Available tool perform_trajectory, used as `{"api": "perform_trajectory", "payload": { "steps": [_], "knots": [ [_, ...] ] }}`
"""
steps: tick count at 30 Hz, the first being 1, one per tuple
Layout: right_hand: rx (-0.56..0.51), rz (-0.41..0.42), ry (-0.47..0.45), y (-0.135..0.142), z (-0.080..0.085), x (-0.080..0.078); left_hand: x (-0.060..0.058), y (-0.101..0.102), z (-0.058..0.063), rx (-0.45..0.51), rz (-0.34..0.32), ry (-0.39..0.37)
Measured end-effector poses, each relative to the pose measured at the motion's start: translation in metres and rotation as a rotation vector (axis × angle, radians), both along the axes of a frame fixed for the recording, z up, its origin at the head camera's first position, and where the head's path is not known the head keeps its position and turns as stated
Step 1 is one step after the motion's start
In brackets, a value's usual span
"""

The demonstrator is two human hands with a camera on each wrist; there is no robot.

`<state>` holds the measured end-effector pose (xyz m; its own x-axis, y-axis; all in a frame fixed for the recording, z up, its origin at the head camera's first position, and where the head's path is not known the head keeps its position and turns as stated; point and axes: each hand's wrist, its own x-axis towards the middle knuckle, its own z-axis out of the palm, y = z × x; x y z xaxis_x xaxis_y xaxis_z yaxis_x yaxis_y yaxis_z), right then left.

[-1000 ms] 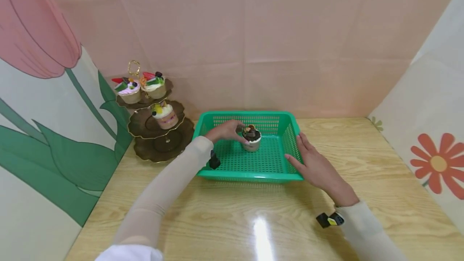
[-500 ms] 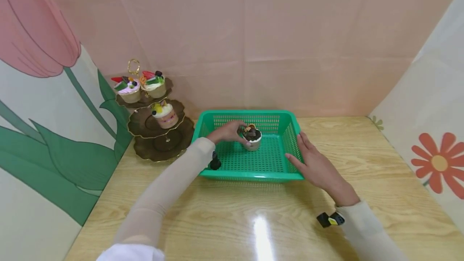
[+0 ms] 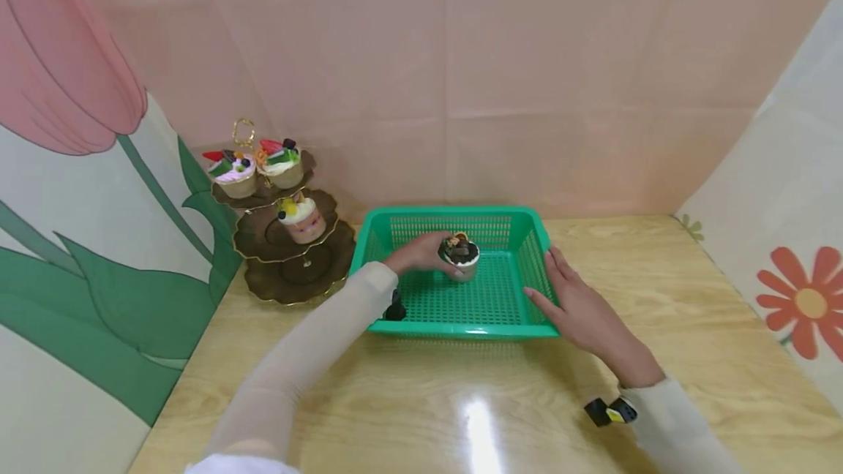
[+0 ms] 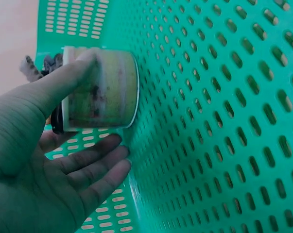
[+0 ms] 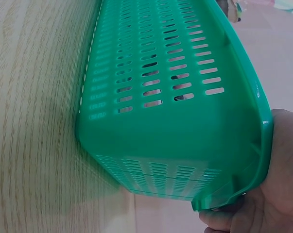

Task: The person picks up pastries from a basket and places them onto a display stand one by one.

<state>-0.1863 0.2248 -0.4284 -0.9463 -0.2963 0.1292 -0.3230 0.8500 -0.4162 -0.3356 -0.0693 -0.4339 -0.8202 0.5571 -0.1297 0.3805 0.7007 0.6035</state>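
A chocolate-topped dessert cup (image 3: 463, 258) stands upright inside a green plastic basket (image 3: 461, 330). My left hand (image 3: 421, 253) reaches in from the left and holds the cup, the thumb (image 4: 71, 77) lying across its clear side. Its other fingers are below the cup in the left wrist view, where the cup's layered filling shows; the index fingertip is hidden behind it. At the basket's right end my right hand (image 3: 586, 313) holds the rim, thumb on the inner side and fingers outside. The right wrist view shows those fingers (image 5: 219, 221) at the rim's corner; the thumb is hidden there.
A brown three-tier stand (image 3: 299, 276) with gold edges stands left of the basket. Two fruit-topped cups (image 3: 233, 175) sit on its top tier and a layered dessert cup (image 3: 304, 222) on the middle tier. The wooden table (image 3: 408, 401) meets a pink backdrop behind.
The head view has shifted slightly. My left hand has settled more closely around the chocolate-topped cup. My right hand stays on the basket's rim.
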Motion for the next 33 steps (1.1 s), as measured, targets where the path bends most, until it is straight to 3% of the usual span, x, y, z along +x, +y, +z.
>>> {"api": "perform_trajectory", "payload": {
  "steps": [11, 17, 23, 28, 33],
  "knots": [
    [-0.006, 0.000, 0.011, -0.001, -0.003, 0.003, 0.003, -0.002, 0.004, 0.066, 0.053, -0.018],
    [-0.004, -0.008, 0.012, -0.002, -0.001, 0.001, 0.000, -0.007, 0.021, 0.144, 0.032, 0.004],
    [0.010, 0.000, 0.007, -0.003, 0.000, 0.000, 0.000, -0.015, 0.038, 0.260, 0.067, 0.020],
    [0.014, -0.003, 0.008, -0.002, 0.000, -0.001, 0.003, -0.020, 0.049, 0.337, 0.069, 0.026],
    [0.009, -0.006, 0.001, -0.002, 0.000, 0.000, 0.013, -0.024, 0.062, 0.336, 0.092, 0.066]
  ]
}}
